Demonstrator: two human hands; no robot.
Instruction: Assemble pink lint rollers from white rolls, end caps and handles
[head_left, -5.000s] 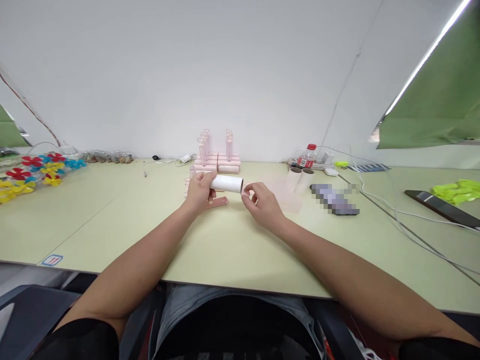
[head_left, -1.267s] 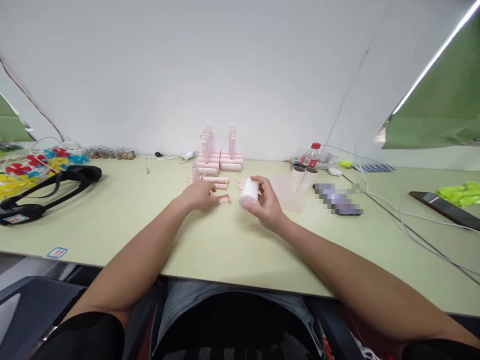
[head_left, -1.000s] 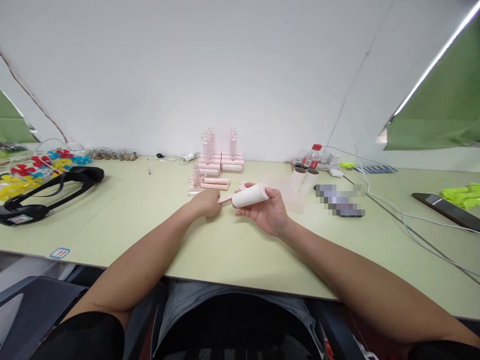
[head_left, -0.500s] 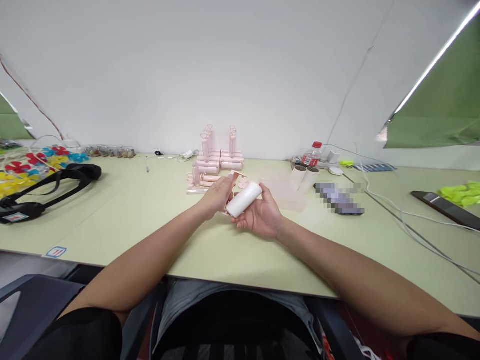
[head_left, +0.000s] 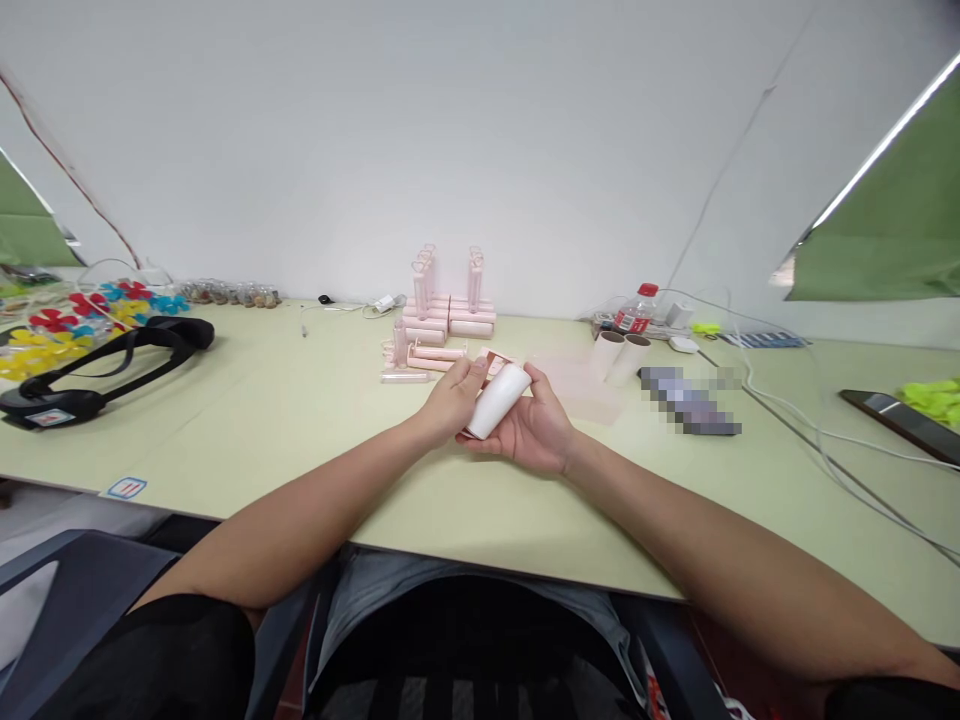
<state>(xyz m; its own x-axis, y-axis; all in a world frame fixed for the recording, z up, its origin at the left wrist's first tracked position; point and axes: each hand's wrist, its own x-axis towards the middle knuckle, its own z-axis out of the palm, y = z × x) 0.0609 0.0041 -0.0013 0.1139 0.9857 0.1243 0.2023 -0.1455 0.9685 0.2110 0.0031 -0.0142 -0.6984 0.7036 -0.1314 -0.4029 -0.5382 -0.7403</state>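
My right hand [head_left: 538,432] cups a white lint-roller roll [head_left: 499,402] from below, with the thumb at its upper end. My left hand [head_left: 452,400] is closed on a pink plastic piece [head_left: 498,360] that lies along the left side of the roll. Fingers and roll hide much of that piece, so its full shape does not show. Just beyond my hands lie pink lint-roller parts [head_left: 437,355] and a clear pink handle [head_left: 405,377]. Farther back stand several pink lint rollers [head_left: 472,322] with upright handles.
Two cardboard-cored rolls [head_left: 628,358] stand to the right, beside a pale pink translucent sheet [head_left: 574,385]. Beyond them are a red-capped bottle [head_left: 635,312] and a blurred phone [head_left: 688,402]. White cables [head_left: 817,435] cross the right side. A black headset strap [head_left: 127,375] lies left.
The roll and the pink piece have turned slightly between my hands. My left hand has shifted its grip closer along the roll. The whole view has swung a little to the left.
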